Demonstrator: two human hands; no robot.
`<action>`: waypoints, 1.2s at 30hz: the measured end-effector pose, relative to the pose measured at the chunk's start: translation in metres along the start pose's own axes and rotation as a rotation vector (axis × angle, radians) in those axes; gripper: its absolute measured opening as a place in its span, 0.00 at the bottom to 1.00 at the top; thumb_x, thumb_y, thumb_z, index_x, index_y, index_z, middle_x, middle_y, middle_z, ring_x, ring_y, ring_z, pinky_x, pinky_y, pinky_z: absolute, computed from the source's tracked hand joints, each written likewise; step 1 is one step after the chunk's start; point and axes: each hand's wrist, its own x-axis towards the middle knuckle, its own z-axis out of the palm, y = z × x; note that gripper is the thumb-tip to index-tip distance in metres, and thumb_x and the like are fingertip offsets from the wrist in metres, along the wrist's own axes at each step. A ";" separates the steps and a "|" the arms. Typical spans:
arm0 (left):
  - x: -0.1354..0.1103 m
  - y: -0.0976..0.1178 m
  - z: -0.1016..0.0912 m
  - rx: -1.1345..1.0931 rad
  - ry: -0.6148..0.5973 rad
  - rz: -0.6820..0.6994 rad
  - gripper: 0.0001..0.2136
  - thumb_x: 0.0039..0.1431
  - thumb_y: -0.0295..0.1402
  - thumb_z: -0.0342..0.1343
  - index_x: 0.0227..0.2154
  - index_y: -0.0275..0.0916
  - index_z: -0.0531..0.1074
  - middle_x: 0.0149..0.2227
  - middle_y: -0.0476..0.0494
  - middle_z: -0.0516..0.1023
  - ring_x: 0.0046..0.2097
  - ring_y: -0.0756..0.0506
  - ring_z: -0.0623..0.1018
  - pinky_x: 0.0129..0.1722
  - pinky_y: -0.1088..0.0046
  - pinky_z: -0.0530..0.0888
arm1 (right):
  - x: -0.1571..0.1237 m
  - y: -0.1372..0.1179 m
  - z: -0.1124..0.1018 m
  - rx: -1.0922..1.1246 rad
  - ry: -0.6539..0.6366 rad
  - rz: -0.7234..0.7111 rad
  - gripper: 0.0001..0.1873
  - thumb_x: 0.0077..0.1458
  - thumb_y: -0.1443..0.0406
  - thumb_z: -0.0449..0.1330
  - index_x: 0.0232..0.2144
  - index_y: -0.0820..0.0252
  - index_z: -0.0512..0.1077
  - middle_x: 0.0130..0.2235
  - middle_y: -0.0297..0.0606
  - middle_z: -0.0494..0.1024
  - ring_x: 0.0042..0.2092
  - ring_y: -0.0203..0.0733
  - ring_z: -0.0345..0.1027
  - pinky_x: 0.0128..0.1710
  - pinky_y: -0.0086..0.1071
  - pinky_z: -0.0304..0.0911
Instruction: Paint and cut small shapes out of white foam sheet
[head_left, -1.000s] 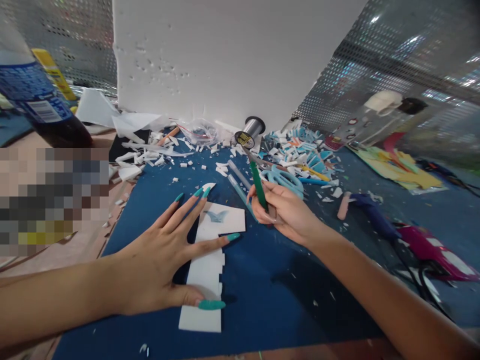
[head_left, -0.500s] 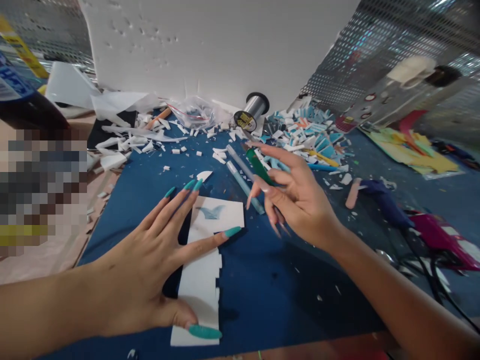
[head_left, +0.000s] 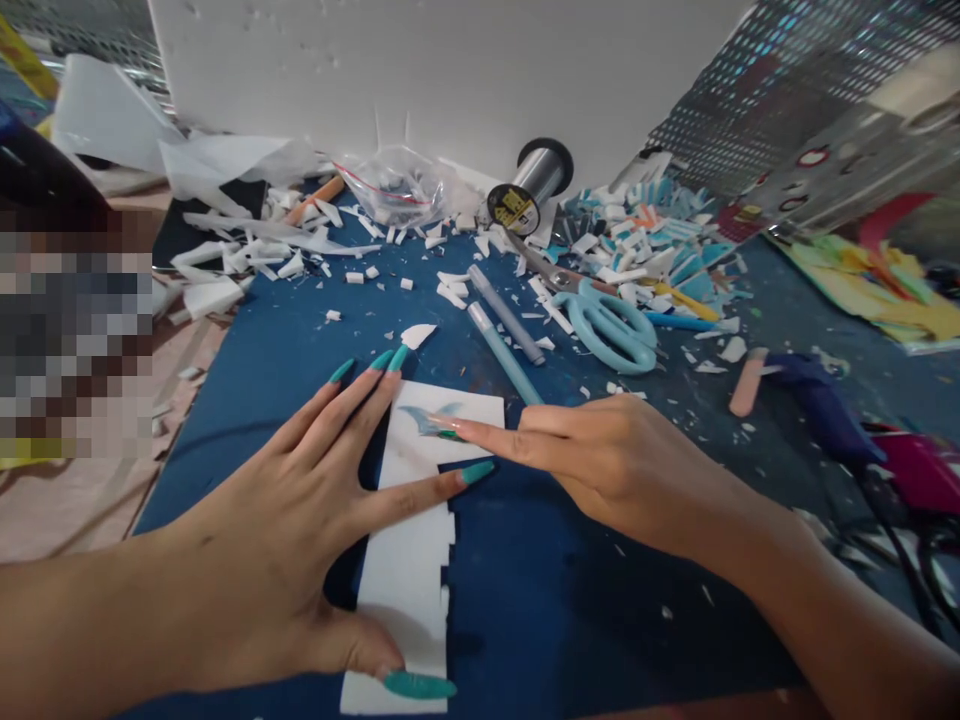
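Note:
My left hand (head_left: 300,530) lies spread over a white foam board strip (head_left: 405,580), its long teal nails showing. The fingers rest along the left edge and across the strip, with the thumb near its bottom end. A small blue-grey drawing (head_left: 435,412) with pointed tips is on the upper part of the strip. My right hand (head_left: 600,460) is closed, its index finger stretched over the drawing. Under that fingertip shows a bit of a green tool (head_left: 448,434), seemingly a utility knife; the rest is hidden by the hand.
Behind the hands lie light blue scissors (head_left: 611,325), two pens (head_left: 506,315), a wire spool (head_left: 531,187) and a heap of blue and white foam scraps (head_left: 667,230). At right are a blue glue gun (head_left: 825,410) and cables. A white foam panel (head_left: 450,80) stands at the back.
My right hand has come down and left onto the drawing with the green tool, uncovering the scissors. My left hand stays on the strip. The view has shifted slightly.

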 end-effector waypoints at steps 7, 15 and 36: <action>0.000 0.001 -0.001 0.003 -0.013 -0.001 0.44 0.52 0.71 0.46 0.70 0.62 0.48 0.75 0.43 0.25 0.72 0.22 0.45 0.64 0.33 0.55 | -0.003 0.001 0.010 -0.021 0.039 0.005 0.38 0.60 0.80 0.46 0.67 0.44 0.61 0.30 0.29 0.75 0.23 0.31 0.60 0.22 0.29 0.44; 0.000 -0.001 -0.002 0.021 -0.020 0.038 0.43 0.55 0.69 0.45 0.70 0.62 0.45 0.75 0.38 0.25 0.72 0.19 0.44 0.61 0.31 0.57 | 0.007 -0.004 -0.009 -0.047 -0.088 -0.001 0.37 0.59 0.80 0.48 0.65 0.47 0.65 0.30 0.31 0.77 0.22 0.31 0.57 0.22 0.29 0.44; 0.000 -0.003 0.002 -0.001 0.012 0.013 0.42 0.53 0.71 0.45 0.69 0.66 0.48 0.75 0.47 0.25 0.73 0.26 0.45 0.67 0.41 0.50 | 0.055 -0.032 -0.057 -0.341 -0.485 0.036 0.32 0.59 0.73 0.54 0.62 0.41 0.68 0.25 0.32 0.76 0.19 0.34 0.42 0.21 0.33 0.38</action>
